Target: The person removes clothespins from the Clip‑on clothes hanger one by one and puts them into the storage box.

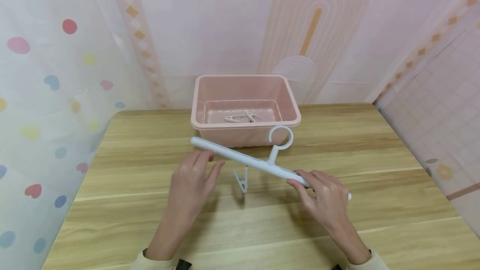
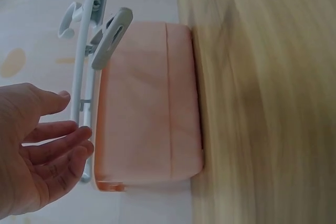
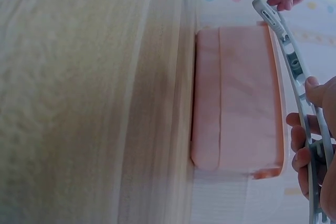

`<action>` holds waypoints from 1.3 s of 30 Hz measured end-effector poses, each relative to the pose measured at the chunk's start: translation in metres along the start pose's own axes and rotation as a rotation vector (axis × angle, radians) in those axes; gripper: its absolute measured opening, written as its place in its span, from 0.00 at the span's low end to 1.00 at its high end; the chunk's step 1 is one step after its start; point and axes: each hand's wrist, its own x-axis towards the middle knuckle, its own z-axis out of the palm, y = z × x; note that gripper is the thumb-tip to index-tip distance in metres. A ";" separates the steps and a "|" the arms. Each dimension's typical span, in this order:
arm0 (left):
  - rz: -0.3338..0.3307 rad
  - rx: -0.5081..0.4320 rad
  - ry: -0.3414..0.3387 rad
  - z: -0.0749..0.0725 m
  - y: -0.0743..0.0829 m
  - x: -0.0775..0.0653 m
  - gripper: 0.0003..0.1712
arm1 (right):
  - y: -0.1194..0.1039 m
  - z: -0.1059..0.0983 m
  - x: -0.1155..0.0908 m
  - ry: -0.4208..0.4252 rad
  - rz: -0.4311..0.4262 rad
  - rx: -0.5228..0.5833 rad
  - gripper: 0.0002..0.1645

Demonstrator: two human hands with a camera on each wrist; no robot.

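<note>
A pale blue clip hanger with a round hook is held slanting above the table, its left end higher. My right hand grips the bar right of the hook, thumb on the near side. My left hand is at the left part of the bar with fingers loosely bent and thumb apart from it; in the left wrist view the fingertips are right at the bar. One clip hangs below the bar between the hands, also in the left wrist view as a grey clip.
A pink plastic bin stands at the back of the wooden table, just beyond the hanger. Inside it lie pale clips. Patterned cloth hangs behind the table and along its sides.
</note>
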 end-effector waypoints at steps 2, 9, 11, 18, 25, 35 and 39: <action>-0.022 0.000 -0.019 0.001 0.000 -0.003 0.15 | 0.000 0.000 0.000 -0.002 0.004 0.002 0.20; -0.136 -0.033 -0.110 0.008 0.006 -0.010 0.16 | -0.002 -0.001 -0.001 0.000 0.007 0.009 0.19; -0.168 -0.052 -0.133 0.010 0.007 -0.012 0.17 | -0.003 0.000 -0.001 0.006 0.004 0.013 0.19; -0.245 -0.110 -0.159 0.013 0.010 -0.011 0.14 | -0.004 0.000 0.000 0.021 0.003 0.015 0.19; -0.299 -0.288 -0.207 0.014 0.011 -0.010 0.09 | -0.004 0.000 0.001 0.026 -0.005 0.017 0.20; -0.394 -0.478 -0.338 0.020 0.021 -0.015 0.15 | -0.003 0.000 0.002 0.033 -0.009 0.014 0.19; -0.415 -0.493 -0.354 0.024 0.024 -0.019 0.17 | -0.003 0.001 0.002 0.037 -0.009 0.015 0.21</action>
